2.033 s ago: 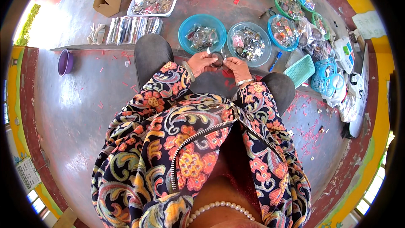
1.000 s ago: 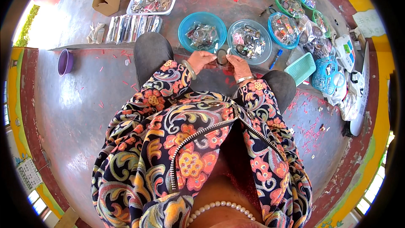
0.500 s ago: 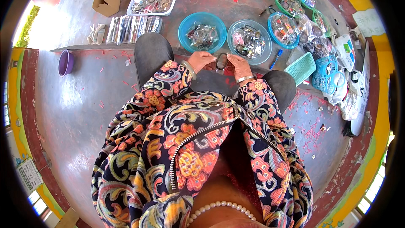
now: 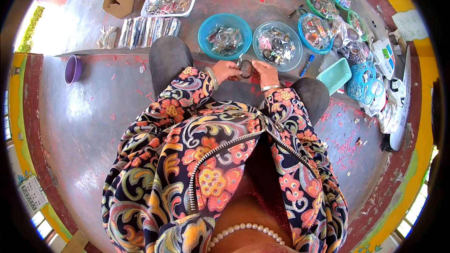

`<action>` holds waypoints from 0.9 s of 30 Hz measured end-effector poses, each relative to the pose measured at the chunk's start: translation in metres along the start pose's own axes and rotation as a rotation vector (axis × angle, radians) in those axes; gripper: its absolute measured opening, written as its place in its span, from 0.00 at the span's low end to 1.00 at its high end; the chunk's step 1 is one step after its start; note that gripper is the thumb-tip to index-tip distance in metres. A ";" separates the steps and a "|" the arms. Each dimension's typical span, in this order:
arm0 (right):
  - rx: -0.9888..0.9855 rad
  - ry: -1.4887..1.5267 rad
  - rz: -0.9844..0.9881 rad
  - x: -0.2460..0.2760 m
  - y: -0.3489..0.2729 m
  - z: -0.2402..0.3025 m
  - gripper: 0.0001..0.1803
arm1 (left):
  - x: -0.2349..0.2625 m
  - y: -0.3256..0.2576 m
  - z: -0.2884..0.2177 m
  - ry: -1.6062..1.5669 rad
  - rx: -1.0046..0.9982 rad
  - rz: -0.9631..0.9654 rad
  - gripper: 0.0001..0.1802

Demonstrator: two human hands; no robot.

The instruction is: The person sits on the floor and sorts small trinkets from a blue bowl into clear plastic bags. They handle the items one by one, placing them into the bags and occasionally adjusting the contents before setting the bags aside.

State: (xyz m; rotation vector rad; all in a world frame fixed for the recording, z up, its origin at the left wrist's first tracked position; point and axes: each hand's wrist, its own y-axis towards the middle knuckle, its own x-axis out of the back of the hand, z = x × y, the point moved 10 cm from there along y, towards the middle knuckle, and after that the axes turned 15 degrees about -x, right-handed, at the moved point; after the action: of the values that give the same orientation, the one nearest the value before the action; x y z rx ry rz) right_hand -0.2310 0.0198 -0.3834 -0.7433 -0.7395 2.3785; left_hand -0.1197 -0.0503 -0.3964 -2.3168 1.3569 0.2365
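Note:
Between my knees, just in front of the bowls, my left hand (image 4: 226,71) and my right hand (image 4: 265,73) pinch a dark looped band (image 4: 246,69) from its two sides. A small clear, shiny piece shows at the loop's upper end. Whether the band is a bracelet or a hair tie is too small to tell. Right beyond my hands stand a blue plastic bowl (image 4: 201,37) with clear packets in it and a clear bowl (image 4: 296,58) of mixed small packeted items.
At the right lie a blue marker (image 4: 307,65), a green basket (image 4: 335,76) and several bowls of packets. Farther left are a white tray (image 4: 194,3), a row of packed slim items (image 4: 149,33) and a cardboard box (image 4: 119,0). A purple bowl (image 4: 73,70) sits at far left.
The dark band has turned and shows as a rounder loop, with a clear shiny piece at its top. My left hand has shifted slightly right and down, its fingers curled closer to the band.

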 end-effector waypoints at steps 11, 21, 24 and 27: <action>-0.191 -0.187 0.096 -0.008 0.002 -0.014 0.09 | 0.012 0.000 -0.014 -0.197 -0.083 -0.141 0.10; -0.144 -0.274 0.149 -0.014 0.000 -0.012 0.08 | 0.010 0.000 -0.014 -0.201 -0.068 -0.129 0.10; -0.143 -0.300 0.131 -0.013 0.000 -0.012 0.07 | 0.008 -0.001 -0.014 -0.203 -0.056 -0.121 0.10; -0.145 -0.317 0.112 -0.012 0.001 -0.012 0.07 | 0.007 0.000 -0.012 -0.194 -0.047 -0.097 0.10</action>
State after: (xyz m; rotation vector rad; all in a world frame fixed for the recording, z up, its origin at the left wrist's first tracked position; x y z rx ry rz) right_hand -0.2150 0.0155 -0.3883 -0.4781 -1.0341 2.6001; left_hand -0.1168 -0.0613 -0.3883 -2.3218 1.1534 0.4549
